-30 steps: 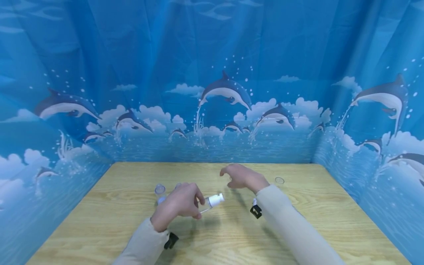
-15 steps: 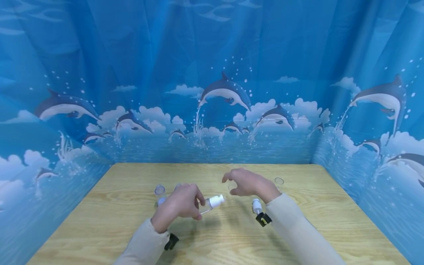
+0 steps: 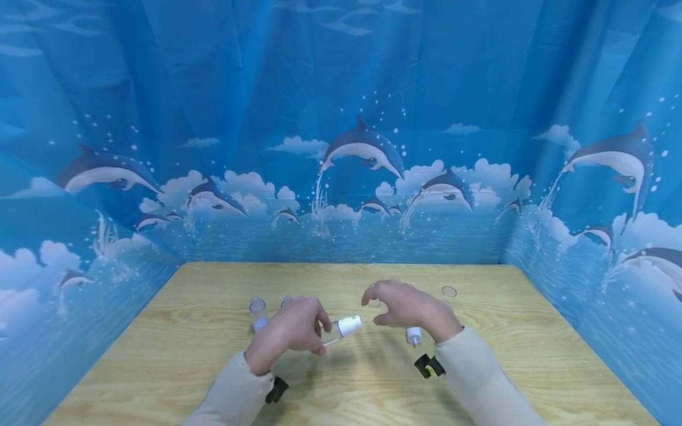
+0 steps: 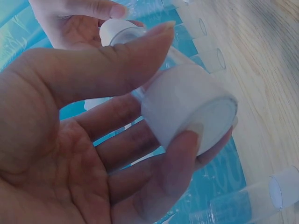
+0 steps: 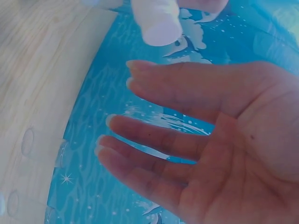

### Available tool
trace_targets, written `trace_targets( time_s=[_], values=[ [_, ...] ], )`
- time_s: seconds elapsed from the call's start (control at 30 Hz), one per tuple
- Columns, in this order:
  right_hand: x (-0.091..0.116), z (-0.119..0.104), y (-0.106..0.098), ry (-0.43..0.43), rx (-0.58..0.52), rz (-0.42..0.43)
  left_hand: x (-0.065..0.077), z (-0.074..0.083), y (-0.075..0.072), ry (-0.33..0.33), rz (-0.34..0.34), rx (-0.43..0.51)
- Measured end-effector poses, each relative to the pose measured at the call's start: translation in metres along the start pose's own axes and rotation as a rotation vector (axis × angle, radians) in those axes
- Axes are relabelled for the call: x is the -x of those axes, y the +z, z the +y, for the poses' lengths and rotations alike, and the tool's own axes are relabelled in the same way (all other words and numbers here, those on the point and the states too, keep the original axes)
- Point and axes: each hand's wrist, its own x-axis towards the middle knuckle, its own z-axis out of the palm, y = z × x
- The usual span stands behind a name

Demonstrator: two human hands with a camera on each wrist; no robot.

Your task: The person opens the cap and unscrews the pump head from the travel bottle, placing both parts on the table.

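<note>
Bottle (image 3: 343,327) leans at a tilt above the table (image 3: 160,355). The left hand (image 3: 295,325) has thumb and fingers curled round its clear body and white base; the right hand (image 3: 407,306) holds nothing, fingers loosely spread. It should be light, stiff and slick, best gripped by the base; contents unclear. A clear tube (image 5: 44,148) seems to hold nothing. Near it sits a white pump (image 3: 414,335).

The head view is bright, with soft, dark shadows on the table (image 3: 533,355) below the left hand (image 3: 295,325) and right hand (image 3: 410,305). Both wrist views look hazy and washed out. Up close, the right hand looks dim, and the white bottle top (image 5: 159,23) looks fuzzy.
</note>
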Motion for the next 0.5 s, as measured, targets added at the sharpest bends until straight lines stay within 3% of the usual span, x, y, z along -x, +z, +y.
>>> trace_targets(
  time_s=[0.5],
  values=[
    [0.0097, -0.0024, 0.0040, -0.053, -0.042, 0.030, -0.0014, 0.0027, 0.0008, -0.036, -0.019, -0.009]
  ],
)
